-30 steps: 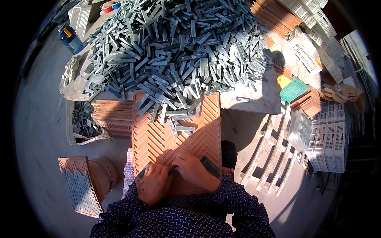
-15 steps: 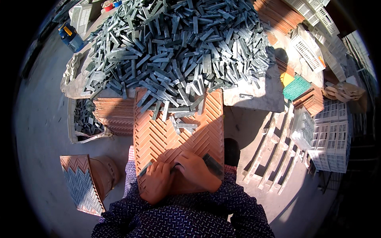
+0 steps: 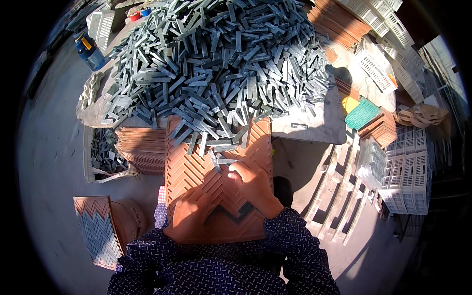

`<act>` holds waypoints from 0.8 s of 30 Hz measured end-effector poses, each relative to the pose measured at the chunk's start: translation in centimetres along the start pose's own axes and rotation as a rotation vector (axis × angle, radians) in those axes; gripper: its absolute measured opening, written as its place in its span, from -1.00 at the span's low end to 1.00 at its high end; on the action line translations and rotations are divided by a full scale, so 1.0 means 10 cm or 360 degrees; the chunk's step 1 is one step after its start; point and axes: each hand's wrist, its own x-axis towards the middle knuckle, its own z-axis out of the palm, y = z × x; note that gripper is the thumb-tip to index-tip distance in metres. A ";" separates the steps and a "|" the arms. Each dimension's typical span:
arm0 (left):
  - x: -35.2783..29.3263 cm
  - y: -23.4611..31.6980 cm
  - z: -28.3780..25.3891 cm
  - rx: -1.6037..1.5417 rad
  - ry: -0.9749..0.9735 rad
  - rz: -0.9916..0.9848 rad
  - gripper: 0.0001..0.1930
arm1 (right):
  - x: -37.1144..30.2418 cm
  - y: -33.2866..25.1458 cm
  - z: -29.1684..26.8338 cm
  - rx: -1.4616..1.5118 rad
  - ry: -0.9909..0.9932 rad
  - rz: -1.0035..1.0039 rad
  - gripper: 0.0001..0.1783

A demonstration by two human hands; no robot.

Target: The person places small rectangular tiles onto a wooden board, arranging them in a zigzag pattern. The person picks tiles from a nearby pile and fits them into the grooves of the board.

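Note:
A terracotta-coloured tray (image 3: pixel 184 164) with herringbone ridges slopes from the table edge toward me. Several dark grey stone strips (image 3: pixel 244 210) sit in its lower grooves, forming part of a zigzag. My left hand (image 3: pixel 188 212) lies in shadow on the tray's lower left, fingers stretched across the grooves; what is beneath its palm is hidden. Higher up, my right hand (image 3: pixel 251 186) has its fingers curled closed on the end of a loose strip, largely covered by the fingertips. Another loose strip (image 3: pixel 227 161) lies just beyond them, below the large pile of stone strips (image 3: pixel 211 73).
Stacked trays (image 3: pixel 140 147) and a strip-filled bin (image 3: pixel 103 150) stand left of the tray. A filled tray (image 3: pixel 98 228) leans on a round container (image 3: pixel 130 221). To the right are a wooden pallet (image 3: pixel 339 189), white crates (image 3: pixel 405 179) and a green piece (image 3: pixel 364 114).
My right hand has moved up the tray from beside my left hand to the loose strips. Dark strips in the lower grooves are now uncovered. My left hand has shifted slightly.

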 end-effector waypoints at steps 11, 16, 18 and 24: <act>0.85 -0.30 0.22 0.0281 0.0098 0.0383 -0.76 | 0.16 0.47 -0.27 0.0579 -0.0346 0.0494 -0.77; 1.01 -0.28 0.21 0.0494 -0.0095 0.0449 -0.75 | -0.19 0.54 -0.44 0.0930 -0.0251 0.0666 -0.74; 1.04 -0.27 0.22 0.0666 -0.0190 0.0459 -0.76 | -0.33 0.57 -0.46 0.0963 -0.0228 0.0703 -0.73; 1.08 -0.34 0.21 0.0225 -0.0103 0.0628 -0.83 | -0.75 0.56 -0.51 0.0984 -0.0150 0.0832 -0.74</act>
